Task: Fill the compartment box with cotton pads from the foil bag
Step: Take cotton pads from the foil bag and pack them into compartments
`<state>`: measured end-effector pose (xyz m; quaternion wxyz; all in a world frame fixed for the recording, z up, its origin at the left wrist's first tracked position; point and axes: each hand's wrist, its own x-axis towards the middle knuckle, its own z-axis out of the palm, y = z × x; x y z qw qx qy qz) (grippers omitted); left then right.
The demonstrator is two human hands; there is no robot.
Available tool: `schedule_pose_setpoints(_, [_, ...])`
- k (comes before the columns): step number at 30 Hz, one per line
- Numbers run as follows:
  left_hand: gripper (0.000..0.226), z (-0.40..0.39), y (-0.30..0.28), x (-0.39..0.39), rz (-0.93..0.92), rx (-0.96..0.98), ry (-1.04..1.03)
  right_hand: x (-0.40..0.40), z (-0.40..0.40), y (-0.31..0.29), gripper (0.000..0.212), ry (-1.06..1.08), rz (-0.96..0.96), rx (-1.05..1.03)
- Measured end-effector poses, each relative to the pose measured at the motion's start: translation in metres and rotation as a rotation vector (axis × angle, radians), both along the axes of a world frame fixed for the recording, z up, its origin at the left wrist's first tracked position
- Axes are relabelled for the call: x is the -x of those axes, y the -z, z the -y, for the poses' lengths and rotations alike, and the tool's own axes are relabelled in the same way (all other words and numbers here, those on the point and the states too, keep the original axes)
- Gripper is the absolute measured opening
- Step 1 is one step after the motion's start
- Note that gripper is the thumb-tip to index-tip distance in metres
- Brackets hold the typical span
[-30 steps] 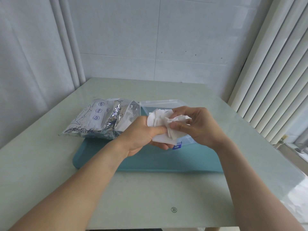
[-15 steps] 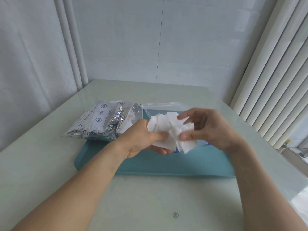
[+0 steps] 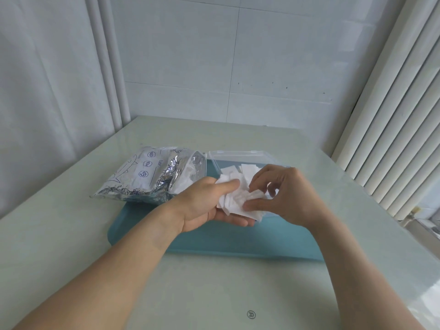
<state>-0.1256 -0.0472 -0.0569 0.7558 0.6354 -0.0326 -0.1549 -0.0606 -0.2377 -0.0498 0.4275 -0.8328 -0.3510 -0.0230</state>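
A loose bunch of white square cotton pads lies in my left hand, thumb pressed on top. My right hand pinches the right side of the same bunch with thumb and fingertips. Both hands hover over the clear plastic compartment box, whose open lid and back rim show behind them; its compartments are hidden by my hands. The crinkled silver foil bag lies to the left, its open mouth facing the box and more white pads visible inside.
Box and bag rest on a teal tray on a pale green glass table. A white curtain hangs at left, vertical blinds at right, a tiled wall behind.
My right hand has shifted its fingers over the pads and now pinches their right edge. The bunch has fanned out more in my left hand. The view tilted slightly.
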Motion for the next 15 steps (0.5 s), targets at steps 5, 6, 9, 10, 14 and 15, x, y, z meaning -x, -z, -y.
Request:
schedule_pose_setpoints(5, [0.033, -0.001, -0.002, -0.004, 0.007, 0.147, -0.157, 0.000, 0.003, -0.002, 0.023, 0.088, 0.034, -0.115])
schedule_pose_setpoints(6, [0.033, -0.001, -0.001, -0.005, 0.032, 0.143, -0.180, -0.001, 0.004, -0.004, 0.023, 0.093, 0.003, -0.184])
schedule_pose_setpoints(9, [0.032, -0.001, -0.002, -0.006, 0.066, 0.157, -0.212, -0.001, 0.008, -0.011, 0.021, 0.016, -0.131, -0.438])
schedule_pose_setpoints(10, [0.031, -0.001, -0.003, -0.005, 0.061, 0.177, -0.210, -0.001, 0.009, -0.013, 0.019, -0.019, -0.173, -0.482])
schedule_pose_setpoints(14, [0.029, 0.000, -0.005, -0.005, 0.061, 0.220, -0.204, 0.001, 0.009, -0.011, 0.016, 0.011, -0.229, -0.392])
schedule_pose_setpoints(15, [0.029, 0.000, -0.004, -0.005, 0.074, 0.211, -0.200, 0.001, 0.006, -0.008, 0.014, 0.044, -0.228, -0.361])
